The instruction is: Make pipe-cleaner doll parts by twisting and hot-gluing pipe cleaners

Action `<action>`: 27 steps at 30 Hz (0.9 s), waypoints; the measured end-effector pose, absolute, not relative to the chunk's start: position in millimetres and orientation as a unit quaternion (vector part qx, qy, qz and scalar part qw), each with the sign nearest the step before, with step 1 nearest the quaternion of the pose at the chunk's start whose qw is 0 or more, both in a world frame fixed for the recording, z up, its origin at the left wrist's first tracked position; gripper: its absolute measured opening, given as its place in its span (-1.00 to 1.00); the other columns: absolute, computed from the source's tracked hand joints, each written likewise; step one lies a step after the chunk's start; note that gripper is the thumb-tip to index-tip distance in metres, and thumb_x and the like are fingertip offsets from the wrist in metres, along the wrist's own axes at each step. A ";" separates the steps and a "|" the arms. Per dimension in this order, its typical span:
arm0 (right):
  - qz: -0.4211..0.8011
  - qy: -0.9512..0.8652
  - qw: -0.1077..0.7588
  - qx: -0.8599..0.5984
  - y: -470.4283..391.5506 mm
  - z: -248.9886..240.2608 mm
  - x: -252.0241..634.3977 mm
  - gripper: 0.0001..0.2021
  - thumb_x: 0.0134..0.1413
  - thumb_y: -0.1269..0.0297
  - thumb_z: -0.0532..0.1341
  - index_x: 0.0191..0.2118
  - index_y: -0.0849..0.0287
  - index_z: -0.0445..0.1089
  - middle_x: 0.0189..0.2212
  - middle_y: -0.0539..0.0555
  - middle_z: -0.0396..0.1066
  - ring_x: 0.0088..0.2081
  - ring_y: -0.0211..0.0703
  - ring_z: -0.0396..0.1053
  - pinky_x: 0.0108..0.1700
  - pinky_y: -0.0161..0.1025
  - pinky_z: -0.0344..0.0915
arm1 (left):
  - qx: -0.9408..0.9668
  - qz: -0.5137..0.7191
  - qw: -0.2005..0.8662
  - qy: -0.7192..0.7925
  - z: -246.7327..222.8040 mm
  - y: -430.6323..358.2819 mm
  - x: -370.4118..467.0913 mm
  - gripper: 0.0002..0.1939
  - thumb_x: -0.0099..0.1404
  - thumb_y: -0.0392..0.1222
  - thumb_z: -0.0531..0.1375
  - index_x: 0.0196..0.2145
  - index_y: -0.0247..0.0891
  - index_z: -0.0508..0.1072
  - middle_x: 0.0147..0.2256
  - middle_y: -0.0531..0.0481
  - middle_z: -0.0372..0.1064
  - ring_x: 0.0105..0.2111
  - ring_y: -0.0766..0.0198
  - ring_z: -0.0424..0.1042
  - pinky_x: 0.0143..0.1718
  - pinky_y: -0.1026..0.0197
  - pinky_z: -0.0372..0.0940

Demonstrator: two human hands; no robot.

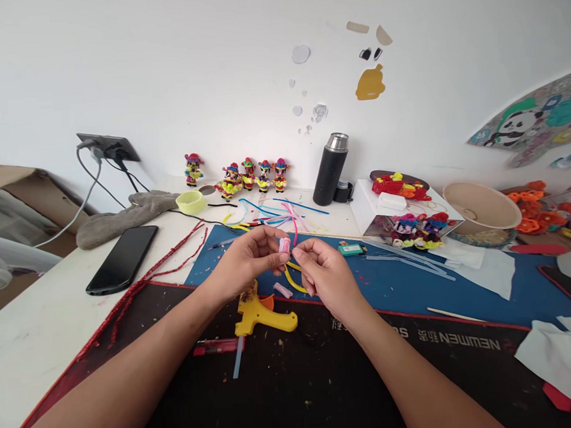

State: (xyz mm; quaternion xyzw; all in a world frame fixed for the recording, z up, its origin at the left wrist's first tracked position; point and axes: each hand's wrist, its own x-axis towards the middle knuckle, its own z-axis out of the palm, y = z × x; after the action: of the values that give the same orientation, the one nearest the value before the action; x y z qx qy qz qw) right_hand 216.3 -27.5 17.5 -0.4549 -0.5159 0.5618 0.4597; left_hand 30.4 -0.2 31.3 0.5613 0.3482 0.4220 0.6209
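Between the thumb and fingers of my left hand (261,256) is a small pale pink fuzzy piece (284,245). Close beside it on the right, my right hand (323,269) is pinched; whatever its fingertips hold is too small to make out. A bright pink strip (294,229) shows just above the fingertips. Under the hands, a second pale pink piece (283,290) lies on the blue mat (378,285), next to a curved yellow strip (294,282). The yellow glue gun (266,317) lies below my left hand, with a glue stick (239,358) in its rear.
Red fuzzy stems (141,277) and a phone (121,260) lie at left. Small figures (248,174) stand along the wall. A black flask (331,169), a white box (368,207) and a beige bowl (481,205) are at back right. Coloured stems (266,210) lie behind the hands.
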 end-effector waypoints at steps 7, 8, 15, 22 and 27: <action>0.569 -0.491 0.482 -0.450 -27.1 20.7 215.7 -0.68 0.25 -0.05 0.27 -0.27 0.10 0.32 -0.68 -0.22 0.17 -0.70 -0.36 0.12 -0.62 -0.36 0.08 | 0.553 0.430 0.619 0.354 32.0 -0.8 31.3 -0.56 0.17 -0.08 0.51 -0.12 -0.27 0.47 -0.40 0.08 0.47 -0.42 0.30 0.51 -0.37 0.26 0.42; 0.569 -0.489 0.484 -0.450 -27.2 21.2 215.7 -0.68 0.25 -0.05 0.27 -0.28 0.10 0.32 -0.68 -0.22 0.17 -0.70 -0.36 0.12 -0.62 -0.36 0.08 | 0.552 0.432 0.619 0.354 32.0 -0.6 31.1 -0.57 0.16 -0.08 0.51 -0.12 -0.27 0.47 -0.40 0.08 0.47 -0.42 0.30 0.51 -0.37 0.26 0.42; 0.552 -0.446 0.539 -0.454 -24.8 24.5 219.2 -0.72 0.23 0.06 0.28 -0.38 0.10 0.28 -0.68 -0.23 0.05 -0.73 -0.39 0.06 -0.65 -0.37 -0.03 | 0.530 0.464 0.616 0.353 29.3 5.5 26.6 -0.60 0.16 -0.11 0.51 -0.13 -0.27 0.52 -0.38 0.06 0.48 -0.43 0.29 0.53 -0.40 0.28 0.41; 0.541 -0.428 0.567 -0.450 -22.9 27.5 220.8 -0.59 0.26 0.15 0.22 -0.55 0.10 0.08 -0.67 -0.19 -0.01 -0.71 -0.43 -0.04 -0.64 -0.35 -0.10 | 0.491 0.491 0.625 0.357 27.8 8.8 24.5 -0.59 0.11 -0.12 0.54 -0.14 -0.27 0.55 -0.39 0.04 0.49 -0.46 0.29 0.52 -0.44 0.30 0.38; 0.552 -0.450 0.548 -0.439 -26.0 28.7 219.2 -0.54 0.24 0.05 0.28 -0.56 0.09 0.09 -0.67 -0.19 -0.04 -0.69 -0.41 -0.08 -0.64 -0.35 -0.09 | 0.494 0.491 0.622 0.358 28.9 8.3 25.7 -0.58 0.11 -0.11 0.54 -0.14 -0.27 0.56 -0.39 0.04 0.49 -0.46 0.29 0.52 -0.44 0.29 0.37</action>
State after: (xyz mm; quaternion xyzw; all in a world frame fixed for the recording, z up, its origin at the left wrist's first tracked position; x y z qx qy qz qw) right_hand 219.2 -26.0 28.7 -0.4393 -0.4497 0.5519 0.5479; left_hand 25.7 8.3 28.9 0.4938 0.3581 0.4908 0.6222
